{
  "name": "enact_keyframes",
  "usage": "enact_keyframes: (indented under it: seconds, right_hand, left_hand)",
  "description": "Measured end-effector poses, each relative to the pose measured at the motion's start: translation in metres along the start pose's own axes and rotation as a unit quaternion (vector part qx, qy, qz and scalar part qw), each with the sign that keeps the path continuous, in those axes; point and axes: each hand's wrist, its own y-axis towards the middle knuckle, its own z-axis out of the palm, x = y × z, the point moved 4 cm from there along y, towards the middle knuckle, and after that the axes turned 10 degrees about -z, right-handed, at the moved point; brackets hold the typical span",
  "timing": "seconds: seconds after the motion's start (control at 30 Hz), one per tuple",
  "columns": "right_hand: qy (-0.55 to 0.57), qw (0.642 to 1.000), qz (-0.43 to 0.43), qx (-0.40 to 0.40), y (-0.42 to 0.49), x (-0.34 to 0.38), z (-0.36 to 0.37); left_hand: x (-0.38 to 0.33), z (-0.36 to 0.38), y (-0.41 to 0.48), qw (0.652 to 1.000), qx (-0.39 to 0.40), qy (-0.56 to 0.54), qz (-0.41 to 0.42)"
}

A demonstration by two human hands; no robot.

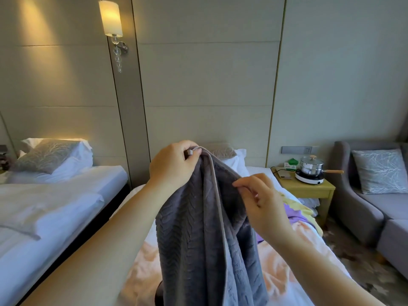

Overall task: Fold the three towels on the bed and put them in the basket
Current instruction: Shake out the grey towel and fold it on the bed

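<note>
Above the bed (287, 290), held up at chest height, hangs a grey towel (198, 239), gathered in long loose folds and not yet squared off. The left hand (174, 164) is clamped on its top corner, thumb and fingers closed over the piped hem. The right hand (262, 202) sits a little lower and to the side, fingertips pinched together on the hem as if feeling along it for the next corner.

Beneath the grey cloth a peach towel (276, 279) lies spread and rumpled on the mattress. Beyond the right hand a heap of yellow cloth (304, 212) and purple cloth (293, 214) rests near the bed's far edge; whether these are towels for the task or something else I cannot tell.

No basket shows anywhere in view, and no folded towel either. My reading is that the job is at its very start: the first towel is lifted but still unfolded, so it needs its edges found and matched, then folding and carrying to the basket, and the others are untouched. Nearly everything remains to be done.
</note>
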Motion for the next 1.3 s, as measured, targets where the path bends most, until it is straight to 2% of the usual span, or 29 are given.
enact_keyframes:
  seconds: [0.07, 0.13, 0.2, 0.4, 0.47, 0.53, 0.6, 0.67, 0.7, 0.73, 0.77, 0.83, 0.93, 1.0, 1.1, 1.23, 1.3]
  right_hand:
    - [0.014, 0.998, 0.006, 0.058, -0.005, 0.006, 0.011]
    - [0.051, 0.99, 0.053, 0.121, -0.01, 0.008, 0.023]
    - [0.084, 0.983, 0.089, 0.14, -0.013, 0.007, 0.032]
    - [0.007, 0.973, 0.078, 0.217, -0.02, 0.002, 0.053]
    - [0.012, 0.973, 0.109, 0.202, -0.019, -0.006, 0.052]
    - [0.07, 0.971, 0.174, 0.145, -0.016, -0.017, 0.045]
    - [0.181, 0.951, 0.236, 0.084, -0.012, -0.025, 0.034]
    - [0.248, 0.934, 0.247, 0.065, -0.003, -0.027, 0.025]
    - [0.259, 0.934, 0.237, 0.07, 0.002, -0.025, 0.023]
    - [0.261, 0.936, 0.223, 0.08, 0.006, -0.023, 0.021]
    - [0.26, 0.938, 0.207, 0.093, 0.009, -0.019, 0.021]
    - [0.267, 0.939, 0.177, 0.124, 0.015, -0.01, 0.022]
    - [0.271, 0.939, 0.145, 0.152, 0.018, -0.005, 0.02]
    - [0.279, 0.936, 0.147, 0.157, 0.016, -0.006, 0.016]
    - [0.289, 0.93, 0.171, 0.148, 0.005, -0.013, 0.015]
    - [0.321, 0.912, 0.205, 0.149, -0.017, -0.024, 0.021]
    - [0.286, 0.922, 0.201, 0.165, -0.026, -0.029, 0.021]
  left_hand:
    - [0.002, 0.001, 0.002, 0.999, -0.002, -0.036, -0.01]
    - [0.002, 0.003, 0.002, 0.997, 0.007, -0.082, -0.011]
    - [0.001, 0.006, 0.001, 0.994, 0.01, -0.105, -0.015]
    - [0.003, 0.007, 0.001, 0.984, -0.001, -0.171, -0.045]
    - [0.006, 0.002, 0.002, 0.983, -0.006, -0.175, -0.058]
    - [0.016, -0.005, 0.004, 0.986, -0.01, -0.148, -0.079]
    - [0.03, -0.011, 0.007, 0.995, 0.002, -0.03, -0.099]
    - [0.039, -0.013, 0.008, 0.989, 0.039, 0.1, -0.101]
    - [0.039, -0.012, 0.006, 0.987, 0.062, 0.12, -0.088]
    - [0.036, -0.008, 0.003, 0.989, 0.095, 0.096, -0.067]
    - [0.028, -0.002, -0.002, 0.988, 0.14, 0.026, -0.052]
    - [0.008, 0.015, -0.016, 0.964, 0.243, -0.102, -0.027]
    - [-0.001, 0.043, -0.036, 0.932, 0.356, -0.063, 0.036]
    - [0.002, 0.053, -0.043, 0.91, 0.404, -0.081, 0.031]
    - [0.0, 0.054, -0.044, 0.914, 0.388, -0.116, 0.037]
    - [-0.013, 0.043, -0.038, 0.944, 0.296, -0.113, 0.091]
    - [-0.02, 0.03, -0.031, 0.953, 0.254, -0.139, 0.092]
